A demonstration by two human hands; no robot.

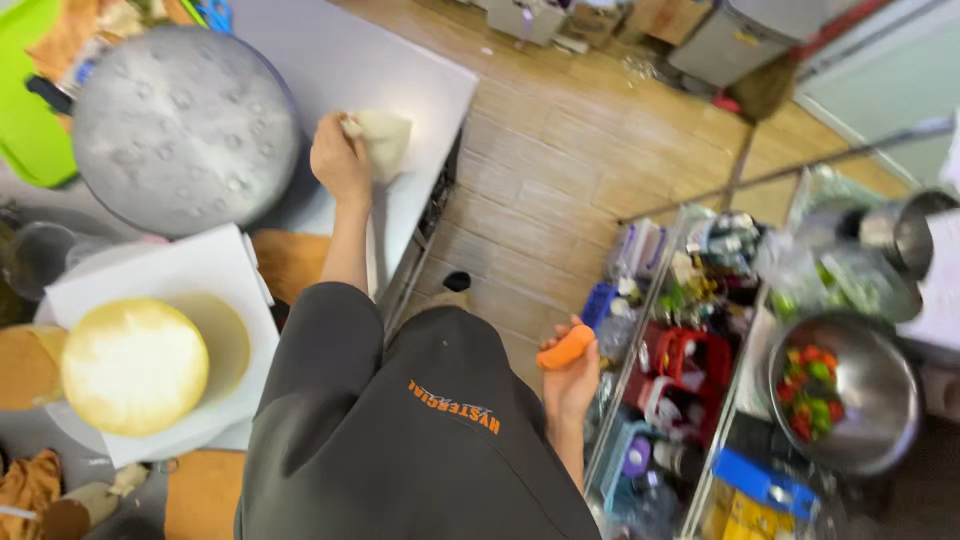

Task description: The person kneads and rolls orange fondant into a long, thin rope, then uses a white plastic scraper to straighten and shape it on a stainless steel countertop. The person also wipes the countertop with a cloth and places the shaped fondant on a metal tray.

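My left hand is stretched out over the grey steel table and grips a crumpled beige cloth that lies on the tabletop near its edge. My right hand hangs by my side, above the wooden floor and next to a wire rack. It holds a short orange piece that looks like carrot. My dark grey shirt fills the bottom middle of the view.
A large round steel pan lid beaded with droplets sits on the table beside a green board. A pale round dome rests on white paper. At right, a wire rack holds bottles, and a steel bowl holds chopped red and green vegetables.
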